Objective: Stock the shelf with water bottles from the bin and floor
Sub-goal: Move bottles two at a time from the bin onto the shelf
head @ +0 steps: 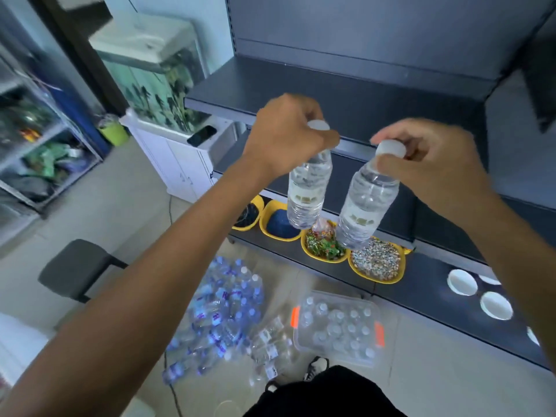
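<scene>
Overhand: left hand (285, 136), right hand (436, 167), bottles (307, 191).

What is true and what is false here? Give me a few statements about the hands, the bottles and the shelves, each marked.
1. The left hand grips the left bottle near its cap, and the right hand grips the right bottle. True.
2. Bottles already fill the upper shelf. False: none stands on the part in view.
3. The clear bin on the floor holds bottles. True.
4. The yellow bowls sit on the floor. False: they sit on the bottom shelf.
</scene>
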{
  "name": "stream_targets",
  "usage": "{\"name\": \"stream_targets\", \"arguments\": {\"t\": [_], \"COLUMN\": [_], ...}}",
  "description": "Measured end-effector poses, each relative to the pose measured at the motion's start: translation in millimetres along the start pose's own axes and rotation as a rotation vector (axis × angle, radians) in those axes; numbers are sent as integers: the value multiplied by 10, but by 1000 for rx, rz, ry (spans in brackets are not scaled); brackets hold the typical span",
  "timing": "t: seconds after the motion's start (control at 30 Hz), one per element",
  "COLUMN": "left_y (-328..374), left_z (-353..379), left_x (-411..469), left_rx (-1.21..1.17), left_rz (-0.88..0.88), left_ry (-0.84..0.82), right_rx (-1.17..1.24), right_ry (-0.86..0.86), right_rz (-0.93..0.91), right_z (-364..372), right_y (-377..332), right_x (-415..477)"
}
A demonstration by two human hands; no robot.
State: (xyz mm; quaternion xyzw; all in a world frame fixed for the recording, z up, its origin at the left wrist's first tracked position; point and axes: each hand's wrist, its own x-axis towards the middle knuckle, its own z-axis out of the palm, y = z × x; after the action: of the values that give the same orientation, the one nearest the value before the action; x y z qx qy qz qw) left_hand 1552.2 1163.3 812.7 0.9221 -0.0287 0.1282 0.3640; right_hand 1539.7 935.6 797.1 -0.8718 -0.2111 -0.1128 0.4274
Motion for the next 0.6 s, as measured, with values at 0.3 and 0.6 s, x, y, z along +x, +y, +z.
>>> {"name": "stream_targets", "arguments": {"t": [0.3, 0.6], "left_y": [389, 297], "left_z": [-21, -74], "left_x": [539, 1187], "left_rx": [-97, -152], "left_rz": [-43, -51], "left_ry": [4, 128], "right_rx": [7, -55], "right_ry": [-6, 46], "right_rz": [-74, -98], "right_z": [-376, -490], "right_y": [57, 53], "right_x": [594, 1329]}}
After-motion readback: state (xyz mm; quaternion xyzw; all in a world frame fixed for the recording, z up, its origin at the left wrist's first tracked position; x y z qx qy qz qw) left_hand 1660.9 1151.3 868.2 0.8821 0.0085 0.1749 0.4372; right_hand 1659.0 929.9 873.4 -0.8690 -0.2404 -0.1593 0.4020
